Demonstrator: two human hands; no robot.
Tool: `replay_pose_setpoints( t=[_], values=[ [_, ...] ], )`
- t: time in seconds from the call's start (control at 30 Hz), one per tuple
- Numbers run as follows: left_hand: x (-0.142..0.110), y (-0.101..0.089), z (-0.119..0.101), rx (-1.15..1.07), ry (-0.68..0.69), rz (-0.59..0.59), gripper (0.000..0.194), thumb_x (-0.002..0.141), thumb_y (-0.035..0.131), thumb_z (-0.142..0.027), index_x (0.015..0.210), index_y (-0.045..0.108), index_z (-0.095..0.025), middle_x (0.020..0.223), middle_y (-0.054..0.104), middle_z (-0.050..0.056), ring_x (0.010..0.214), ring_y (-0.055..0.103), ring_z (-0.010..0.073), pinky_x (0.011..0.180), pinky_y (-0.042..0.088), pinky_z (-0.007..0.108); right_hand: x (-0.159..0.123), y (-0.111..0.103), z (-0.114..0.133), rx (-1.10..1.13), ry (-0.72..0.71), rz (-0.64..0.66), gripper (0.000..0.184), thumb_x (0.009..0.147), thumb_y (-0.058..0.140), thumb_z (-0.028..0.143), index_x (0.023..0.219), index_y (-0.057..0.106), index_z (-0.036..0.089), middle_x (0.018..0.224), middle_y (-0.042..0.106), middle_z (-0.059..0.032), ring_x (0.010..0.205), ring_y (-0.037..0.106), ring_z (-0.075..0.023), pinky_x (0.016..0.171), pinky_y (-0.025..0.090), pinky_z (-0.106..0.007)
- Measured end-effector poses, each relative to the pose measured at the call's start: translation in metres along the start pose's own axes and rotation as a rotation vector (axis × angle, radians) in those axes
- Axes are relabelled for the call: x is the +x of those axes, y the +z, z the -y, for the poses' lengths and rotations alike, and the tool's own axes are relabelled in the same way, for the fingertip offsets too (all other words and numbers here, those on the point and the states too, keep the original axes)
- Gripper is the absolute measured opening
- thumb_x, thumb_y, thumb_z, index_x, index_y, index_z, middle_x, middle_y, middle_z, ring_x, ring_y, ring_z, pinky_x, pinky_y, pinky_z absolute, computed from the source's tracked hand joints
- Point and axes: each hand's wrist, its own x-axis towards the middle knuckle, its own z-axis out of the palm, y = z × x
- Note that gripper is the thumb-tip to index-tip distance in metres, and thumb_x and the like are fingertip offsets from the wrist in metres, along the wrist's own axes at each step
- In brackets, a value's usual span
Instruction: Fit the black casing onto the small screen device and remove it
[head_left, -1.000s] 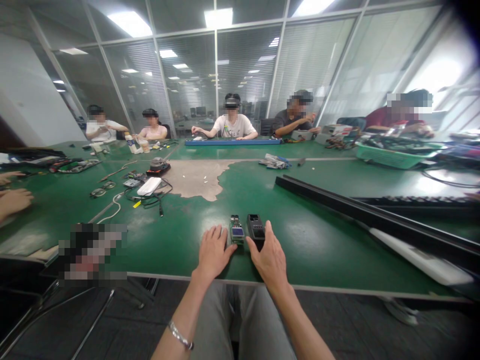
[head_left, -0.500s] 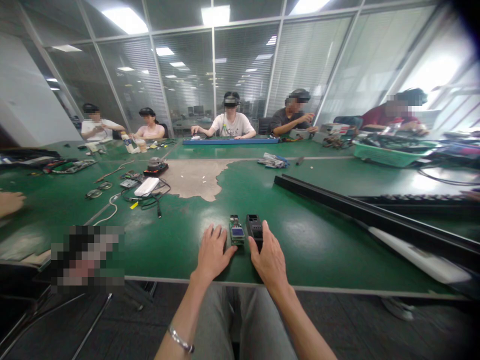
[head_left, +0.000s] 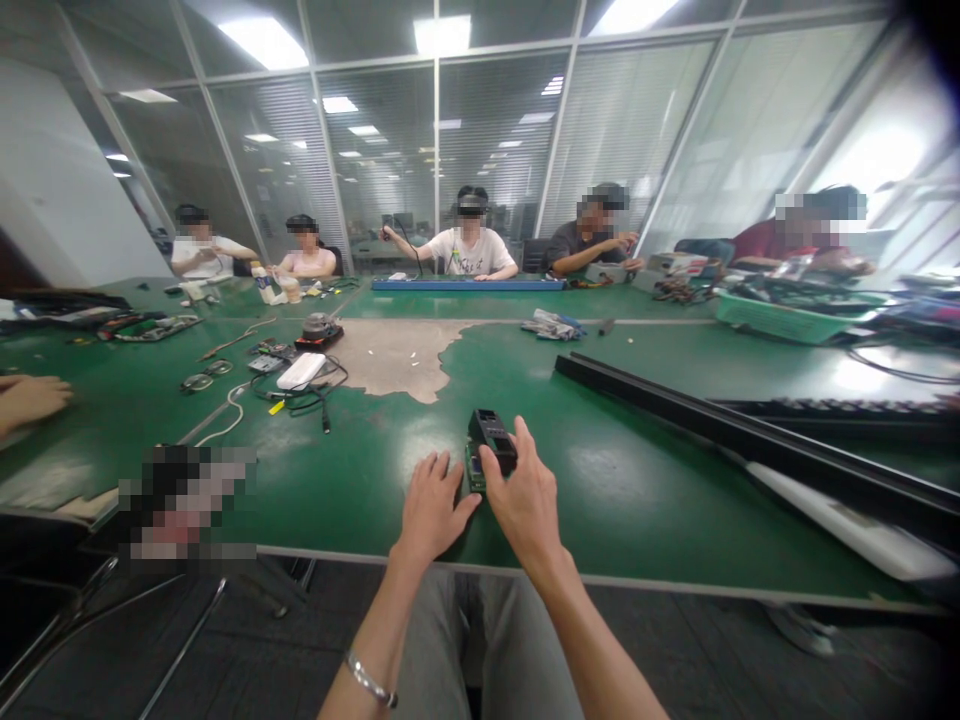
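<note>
My right hand point(head_left: 523, 490) grips a black plastic casing point(head_left: 491, 428) with rectangular openings, thumb on one side and fingers on the other. The casing is held tilted over a small green circuit board point(head_left: 475, 478), covering much of it. The board lies on the green table point(head_left: 360, 470). My left hand point(head_left: 433, 505) rests flat on the table just left of the board, its fingers stretched out and its thumb near the board's lower edge. Whether that thumb touches the board I cannot tell.
A white box point(head_left: 301, 371) with black cables and a pair of glasses point(head_left: 207, 376) lie to the left. Long black rails point(head_left: 720, 420) cross the right side. A green basket point(head_left: 787, 312) stands at the far right. Several people sit across the table; another person's hand point(head_left: 34, 402) shows at the left edge.
My right hand has lifted the black casing from beside the circuit board and moved it left over the board. My left hand has stayed in place. A person opposite has raised an arm.
</note>
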Motion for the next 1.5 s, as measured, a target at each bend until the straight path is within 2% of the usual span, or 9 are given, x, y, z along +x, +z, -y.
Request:
replay_pose_setpoints(
  t=[0.23, 0.43, 0.57, 0.83, 0.93, 1.1, 1.23, 1.37, 1.5],
  values=[
    [0.000, 0.001, 0.001, -0.004, 0.005, -0.005, 0.053, 0.091, 0.052, -0.039, 0.142, 0.044, -0.027, 0.150, 0.044, 0.008, 0.141, 0.034, 0.0288, 0.118, 0.023, 0.050, -0.010, 0.017, 0.007, -0.088, -0.012, 0.062, 0.062, 0.093, 0.046, 0.037, 0.146, 0.036, 0.006, 0.131, 0.060, -0.0221, 0.113, 0.062, -0.0304, 0.093, 0.049, -0.042],
    [0.001, 0.004, 0.003, -0.045, -0.012, -0.001, 0.062, 0.090, 0.049, -0.040, 0.146, 0.040, -0.015, 0.152, 0.040, 0.012, 0.143, 0.031, 0.0289, 0.120, 0.020, 0.047, -0.016, 0.025, 0.002, -0.135, -0.016, 0.085, 0.062, 0.093, 0.045, 0.038, 0.146, 0.035, 0.005, 0.129, 0.061, -0.0221, 0.110, 0.063, -0.0306, 0.091, 0.050, -0.041],
    [0.001, 0.006, 0.006, -0.080, -0.023, -0.017, 0.066, 0.089, 0.046, -0.036, 0.150, 0.033, -0.013, 0.155, 0.037, 0.011, 0.144, 0.030, 0.0274, 0.121, 0.019, 0.046, -0.024, 0.028, -0.003, -0.162, -0.002, 0.123, 0.064, 0.093, 0.046, 0.036, 0.147, 0.032, 0.004, 0.128, 0.061, -0.0223, 0.109, 0.064, -0.0307, 0.090, 0.050, -0.041],
    [0.003, 0.014, 0.014, -0.122, -0.053, -0.030, 0.071, 0.080, 0.044, -0.016, 0.150, 0.031, -0.010, 0.156, 0.034, 0.012, 0.145, 0.029, 0.0223, 0.122, 0.020, 0.042, -0.027, 0.031, -0.006, -0.154, -0.005, 0.107, 0.070, 0.091, 0.049, 0.039, 0.148, 0.030, 0.002, 0.134, 0.056, -0.0238, 0.116, 0.059, -0.0321, 0.096, 0.048, -0.043],
    [0.003, 0.013, 0.014, -0.124, -0.038, -0.033, 0.065, 0.084, 0.042, -0.018, 0.148, 0.035, -0.010, 0.155, 0.036, 0.013, 0.145, 0.030, 0.0226, 0.121, 0.021, 0.044, -0.026, 0.032, -0.006, -0.138, -0.015, 0.093, 0.075, 0.090, 0.052, 0.043, 0.148, 0.029, 0.002, 0.138, 0.053, -0.0231, 0.120, 0.057, -0.0326, 0.099, 0.047, -0.043],
    [0.003, 0.010, 0.013, -0.138, -0.016, -0.037, 0.063, 0.087, 0.045, -0.024, 0.148, 0.035, -0.013, 0.154, 0.037, 0.013, 0.144, 0.032, 0.0248, 0.120, 0.022, 0.048, -0.024, 0.034, -0.007, -0.118, -0.010, 0.104, 0.067, 0.091, 0.050, 0.035, 0.147, 0.032, 0.003, 0.135, 0.056, -0.0221, 0.115, 0.061, -0.0312, 0.096, 0.049, -0.043],
    [0.001, 0.011, 0.011, -0.115, 0.007, -0.041, 0.065, 0.087, 0.050, -0.031, 0.147, 0.036, -0.013, 0.154, 0.038, 0.013, 0.143, 0.032, 0.0273, 0.120, 0.021, 0.050, -0.016, 0.027, -0.001, -0.054, 0.015, 0.043, 0.066, 0.091, 0.050, 0.036, 0.147, 0.034, 0.005, 0.135, 0.056, -0.0225, 0.117, 0.060, -0.0312, 0.097, 0.048, -0.044],
    [0.000, 0.011, 0.008, -0.085, 0.002, -0.056, 0.067, 0.083, 0.055, -0.031, 0.146, 0.039, -0.016, 0.153, 0.039, 0.011, 0.143, 0.032, 0.0281, 0.121, 0.019, 0.050, -0.003, 0.008, 0.003, 0.033, 0.040, -0.024, 0.069, 0.090, 0.052, 0.041, 0.148, 0.033, 0.009, 0.133, 0.059, -0.0203, 0.117, 0.061, -0.0304, 0.097, 0.048, -0.045],
    [0.001, 0.009, 0.007, -0.076, -0.001, -0.026, 0.069, 0.081, 0.058, -0.032, 0.147, 0.039, -0.018, 0.154, 0.038, 0.010, 0.144, 0.031, 0.0287, 0.122, 0.017, 0.048, 0.007, -0.008, -0.009, 0.067, 0.041, -0.122, 0.071, 0.090, 0.054, 0.043, 0.149, 0.031, 0.012, 0.134, 0.058, -0.0181, 0.118, 0.060, -0.0283, 0.100, 0.047, -0.044]
  ],
)
